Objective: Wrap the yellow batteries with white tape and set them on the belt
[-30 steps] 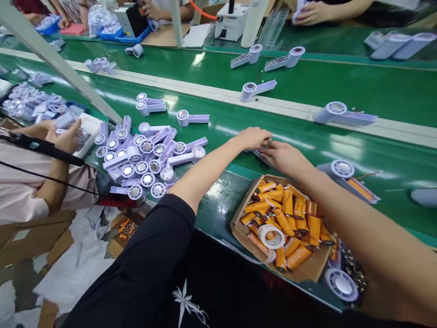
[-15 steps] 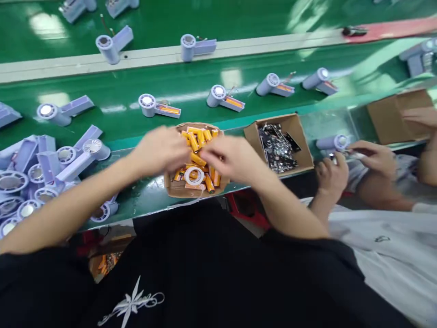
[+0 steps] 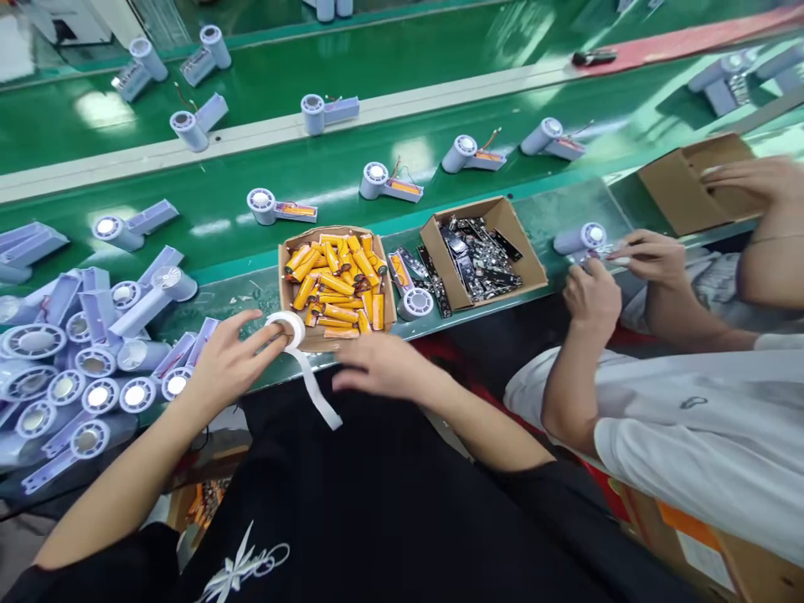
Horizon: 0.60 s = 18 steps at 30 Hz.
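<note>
My left hand (image 3: pixel 235 356) holds a white tape roll (image 3: pixel 290 331) at the near left corner of a cardboard box (image 3: pixel 286 285). A loose tape end hangs down from the roll toward my shirt. My right hand (image 3: pixel 383 366), blurred, is just below the box's near edge with its fingers apart and nothing visible in them. Orange battery cells (image 3: pixel 336 283) fill the box. Against its right side stands a lilac housing (image 3: pixel 414 303) with an orange cell in its handle.
Lilac housings (image 3: pixel 100 394) are piled at the left, and others lie on the green conveyor (image 3: pixel 213 180). Right of the cells is a box of circuit boards (image 3: pixel 533 266). A co-worker's hands (image 3: pixel 594 297) work on a housing at the right.
The tape roll has left the box in my left hand, its end hanging loose. Both hands have moved off the cells toward me. The view has shifted, showing the housing between the boxes.
</note>
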### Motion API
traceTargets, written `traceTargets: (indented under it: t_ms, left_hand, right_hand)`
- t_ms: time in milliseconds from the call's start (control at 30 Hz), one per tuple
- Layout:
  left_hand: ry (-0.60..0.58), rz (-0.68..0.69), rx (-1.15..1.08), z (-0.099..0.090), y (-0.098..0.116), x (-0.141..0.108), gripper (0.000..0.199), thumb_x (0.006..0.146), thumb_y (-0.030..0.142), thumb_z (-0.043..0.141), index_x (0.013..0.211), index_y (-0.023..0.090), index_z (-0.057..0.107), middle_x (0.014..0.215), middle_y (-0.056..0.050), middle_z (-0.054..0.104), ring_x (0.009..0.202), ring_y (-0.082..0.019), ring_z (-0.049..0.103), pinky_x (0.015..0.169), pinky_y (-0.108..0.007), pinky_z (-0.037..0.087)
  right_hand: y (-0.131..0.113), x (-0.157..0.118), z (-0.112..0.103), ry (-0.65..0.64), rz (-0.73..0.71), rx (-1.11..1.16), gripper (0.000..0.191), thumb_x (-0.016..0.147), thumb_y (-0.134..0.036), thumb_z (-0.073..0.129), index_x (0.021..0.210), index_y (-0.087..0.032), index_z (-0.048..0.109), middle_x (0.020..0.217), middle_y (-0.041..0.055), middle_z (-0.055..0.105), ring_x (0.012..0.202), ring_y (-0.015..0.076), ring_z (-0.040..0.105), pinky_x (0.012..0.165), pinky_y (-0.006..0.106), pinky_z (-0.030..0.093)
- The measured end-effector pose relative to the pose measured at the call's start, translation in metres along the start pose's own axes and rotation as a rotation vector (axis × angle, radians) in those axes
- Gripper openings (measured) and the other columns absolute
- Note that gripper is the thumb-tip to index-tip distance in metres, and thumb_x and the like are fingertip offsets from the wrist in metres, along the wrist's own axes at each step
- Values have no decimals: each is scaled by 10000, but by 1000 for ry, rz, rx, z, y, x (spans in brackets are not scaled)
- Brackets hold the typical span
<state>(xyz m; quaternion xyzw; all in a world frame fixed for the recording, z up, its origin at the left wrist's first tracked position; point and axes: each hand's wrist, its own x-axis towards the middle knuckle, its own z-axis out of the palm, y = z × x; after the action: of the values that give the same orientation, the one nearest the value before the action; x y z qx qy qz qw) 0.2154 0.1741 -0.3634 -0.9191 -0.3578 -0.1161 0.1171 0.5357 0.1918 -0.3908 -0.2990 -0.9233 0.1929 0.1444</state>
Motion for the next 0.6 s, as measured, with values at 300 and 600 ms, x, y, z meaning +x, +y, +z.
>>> traceTargets:
  t_ms: [300, 600]
  left_hand:
    - [49, -27, -20, 6, 19, -14, 510, 935, -11, 662, 1339, 289, 744, 1283, -14, 823, 1310, -296, 676, 1146, -496, 548]
    - [-38, 92, -6, -6, 26, -2, 458, 1027, 55, 563, 1389, 292, 712, 1253, -21, 819, 994, -216, 730, 877, -396, 598]
  right_hand:
    - [50, 49, 7, 267, 458, 436, 319, 972, -412, 784, 1178, -176, 845, 1064, 112, 865, 980, 260, 828, 933, 379, 660]
    - [5, 28, -7, 453, 410, 1016, 433, 816, -507, 932, 1169, -260, 887, 1061, 39, 879, 973, 290, 859, 926, 461, 734]
